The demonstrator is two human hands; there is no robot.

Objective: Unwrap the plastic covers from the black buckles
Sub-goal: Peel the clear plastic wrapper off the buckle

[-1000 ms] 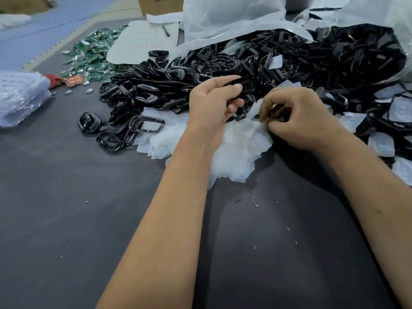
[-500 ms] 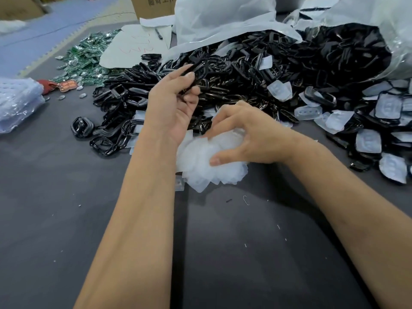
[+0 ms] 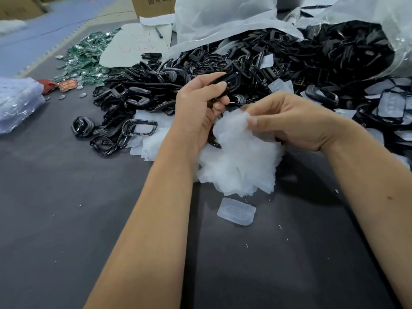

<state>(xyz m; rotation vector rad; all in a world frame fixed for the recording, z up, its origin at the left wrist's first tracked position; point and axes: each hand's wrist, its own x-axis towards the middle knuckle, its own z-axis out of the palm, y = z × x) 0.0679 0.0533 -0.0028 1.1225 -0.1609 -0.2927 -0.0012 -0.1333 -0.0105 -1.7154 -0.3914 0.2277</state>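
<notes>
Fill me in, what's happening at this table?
A person is stripping plastic covers off black buckles. The left hand grips a bare black buckle above the table; the right hand pinches a clear cover over the heap of discarded covers. One loose cover lies nearer on the dark table. A big pile of buckles sits behind, with still-wrapped ones at right.

Buckles point(image 3: 223, 70): glossy black. Plastic covers point(image 3: 240, 166): translucent white, heaped. Table point(image 3: 66, 219): dark grey. Small packets point(image 3: 89, 54): green with silver glints. Cardboard box point(image 3: 151, 5): brown (black printed characters). Paper sheet point(image 3: 133, 45): off-white, red scribbles. Floor mat point(image 3: 44, 41): blue.
</notes>
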